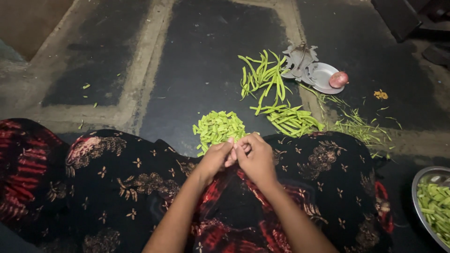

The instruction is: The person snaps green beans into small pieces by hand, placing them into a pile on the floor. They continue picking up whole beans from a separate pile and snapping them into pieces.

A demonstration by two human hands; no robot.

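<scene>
My left hand (214,158) and my right hand (257,158) meet over my lap, fingertips pinched together; what they pinch is hidden by the fingers. Just beyond them a heap of short cut green bean pieces (219,127) lies on the dark floor. Whole green beans (263,77) are spread farther out, with a second bundle (293,120) nearer on the right. Thin green strings and trimmings (358,125) are scattered to the right of that bundle.
A small metal plate (322,74) holds a red onion (338,79), beside a flat metal cutter (298,58). A steel bowl (417,185) with cut beans sits at the lower right edge. My dark floral skirt (117,182) covers my knees.
</scene>
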